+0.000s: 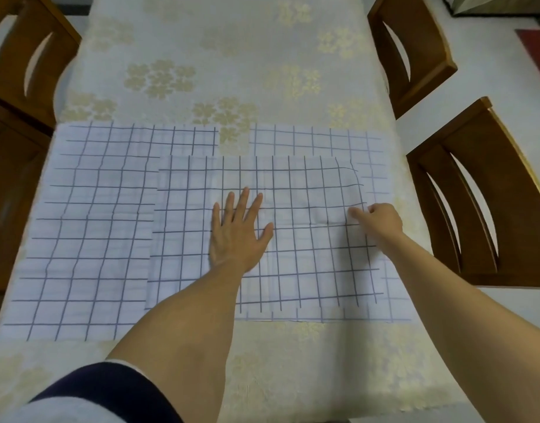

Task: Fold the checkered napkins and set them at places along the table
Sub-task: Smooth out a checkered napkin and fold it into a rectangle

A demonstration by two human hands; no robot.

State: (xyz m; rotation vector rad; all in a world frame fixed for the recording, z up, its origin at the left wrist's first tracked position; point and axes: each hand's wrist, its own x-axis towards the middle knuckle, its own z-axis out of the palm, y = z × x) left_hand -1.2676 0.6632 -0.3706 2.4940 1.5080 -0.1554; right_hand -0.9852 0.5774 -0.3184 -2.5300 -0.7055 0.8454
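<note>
1. Long table under a cream tablecloth with pale gold flower print (226,56), seen from one end.
2. Three white cloth napkins with a dark blue grid lie flat across the near part of the table.
3. Left napkin (88,224): largest spread, reaches the table's left edge, unfolded, a few soft creases.
4. Right napkin (317,141): mostly covered, shows along the far strip, the right margin and the near edge.
5. Middle napkin (293,264): lies on top, overlapping the left napkin's right side and most of the right napkin. Its far right corner curls up slightly.
6. Left hand (236,236): palm down, fingers spread wide, pressed flat on the middle napkin left of its centre.
7. Right hand (381,222): fingers curled, tips together at the cloth near the middle napkin's right edge. Looks like a pinch on that cloth; the exact grip is blurred, so which layer it takes is unclear.
8. Both forearms bare; a dark navy sleeve with white edge (109,389) shows at the lower left.
9. Brown wooden chairs with slotted backs stand beside the table: one at the left (24,56), two at the right (415,50) (482,193).
10. No napkin is folded or set at a place yet.
</note>
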